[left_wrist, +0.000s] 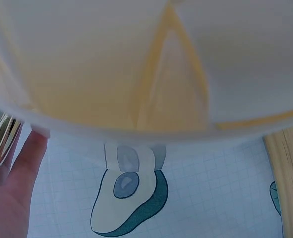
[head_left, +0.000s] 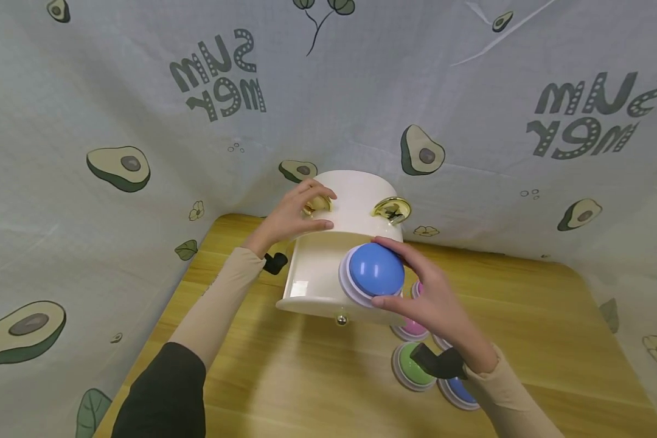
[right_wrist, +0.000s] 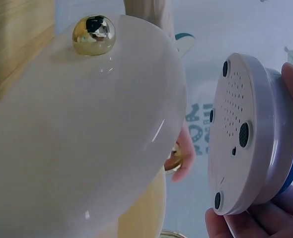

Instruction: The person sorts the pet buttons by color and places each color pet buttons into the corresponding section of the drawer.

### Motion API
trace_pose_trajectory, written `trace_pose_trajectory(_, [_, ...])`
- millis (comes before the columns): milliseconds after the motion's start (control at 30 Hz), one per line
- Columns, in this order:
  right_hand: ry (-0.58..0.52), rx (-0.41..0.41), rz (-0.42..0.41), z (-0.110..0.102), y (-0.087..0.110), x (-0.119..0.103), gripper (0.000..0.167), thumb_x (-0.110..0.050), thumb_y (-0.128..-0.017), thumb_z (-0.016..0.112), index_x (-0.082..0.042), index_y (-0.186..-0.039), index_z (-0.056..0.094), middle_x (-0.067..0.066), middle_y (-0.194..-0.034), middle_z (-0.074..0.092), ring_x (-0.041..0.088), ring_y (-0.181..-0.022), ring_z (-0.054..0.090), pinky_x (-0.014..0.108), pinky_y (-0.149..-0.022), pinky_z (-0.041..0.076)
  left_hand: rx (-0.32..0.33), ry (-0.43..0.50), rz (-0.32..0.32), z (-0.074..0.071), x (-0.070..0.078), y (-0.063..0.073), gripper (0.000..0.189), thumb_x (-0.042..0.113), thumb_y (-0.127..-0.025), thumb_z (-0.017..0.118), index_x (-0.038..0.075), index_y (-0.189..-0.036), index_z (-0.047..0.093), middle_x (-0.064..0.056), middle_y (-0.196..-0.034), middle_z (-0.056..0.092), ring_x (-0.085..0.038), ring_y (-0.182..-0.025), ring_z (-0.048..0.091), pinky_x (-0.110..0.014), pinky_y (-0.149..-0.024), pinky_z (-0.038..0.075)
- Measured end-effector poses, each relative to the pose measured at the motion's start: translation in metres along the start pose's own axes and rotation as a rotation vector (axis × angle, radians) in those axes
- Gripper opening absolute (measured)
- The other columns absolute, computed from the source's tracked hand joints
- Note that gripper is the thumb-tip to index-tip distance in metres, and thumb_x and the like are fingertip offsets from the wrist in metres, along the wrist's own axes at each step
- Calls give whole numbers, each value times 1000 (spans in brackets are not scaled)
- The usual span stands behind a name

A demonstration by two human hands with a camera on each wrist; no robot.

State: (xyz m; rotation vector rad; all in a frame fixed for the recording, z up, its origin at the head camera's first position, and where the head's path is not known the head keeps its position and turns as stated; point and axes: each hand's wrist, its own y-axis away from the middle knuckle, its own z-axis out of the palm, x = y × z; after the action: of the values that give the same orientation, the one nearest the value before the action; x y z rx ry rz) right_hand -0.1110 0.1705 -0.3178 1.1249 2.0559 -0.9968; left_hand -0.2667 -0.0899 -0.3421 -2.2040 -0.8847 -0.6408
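Observation:
A glossy white box (head_left: 353, 191) with a rounded back stands on the table, its drawer (head_left: 314, 274) pulled out toward me. My left hand (head_left: 292, 216) holds the box at its left gold ear-shaped piece, thumb and fingers on either side. With my right hand (head_left: 429, 289) I grip a round push button, its blue dome (head_left: 376, 269) set in a white base, between thumb and fingers over the drawer's right side. In the right wrist view the button's underside (right_wrist: 231, 134) shows dark pads and small holes, apart from the white drawer front (right_wrist: 102, 134).
Right of the drawer lie more push buttons on the wooden table (head_left: 525, 328): a green one (head_left: 414, 367), a blue one (head_left: 460, 392) and pink ones (head_left: 413, 328), partly hidden by my right hand. Another gold ear (head_left: 392, 210) juts from the box. A printed cloth (head_left: 328, 109) hangs behind.

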Motion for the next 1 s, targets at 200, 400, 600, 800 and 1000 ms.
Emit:
trace_pose_trajectory(200, [-15, -34, 5, 11, -18, 0, 78, -19, -73, 85, -24, -140, 47, -2, -137, 49, 20, -122, 48, 49, -98, 38, 1, -9, 7, 0, 0, -1, 47, 28, -79, 80, 13, -120, 60, -3, -118, 49, -20, -108, 45, -41, -95, 37])
trace_pose_trajectory(400, [-16, -65, 2, 26, -35, 0, 78, -23, -72, 85, -20, -140, 47, 2, -137, 50, 24, -121, 50, 48, -96, 42, 2, -24, 22, -1, -1, 0, 47, 28, -80, 79, 14, -120, 60, -3, -115, 49, -19, -104, 46, -40, -92, 37])
trace_pose_trajectory(600, [17, -97, -4, 42, -45, 3, 83, -25, -71, 86, -13, -142, 44, 8, -138, 49, 29, -119, 51, 50, -93, 44, 9, -17, 50, -1, 1, 0, 47, 27, -79, 80, 13, -118, 61, -3, -113, 49, -20, -101, 47, -39, -88, 38])
trace_pose_trajectory(800, [67, -118, 18, 53, -51, 0, 86, -23, -70, 87, -10, -143, 42, 10, -141, 46, 29, -122, 49, 46, -95, 43, 10, -17, 60, -1, 0, 0, 45, 26, -79, 80, 13, -118, 61, -3, -114, 49, -20, -100, 47, -39, -87, 39])
trace_pose_trajectory(1000, [114, -129, 11, 59, -55, 1, 86, -25, -70, 87, -3, -141, 43, 13, -139, 47, 30, -121, 49, 45, -96, 43, 13, -14, 69, 0, -3, 0, 46, 25, -79, 80, 13, -119, 61, -3, -113, 49, -20, -100, 47, -39, -88, 39])
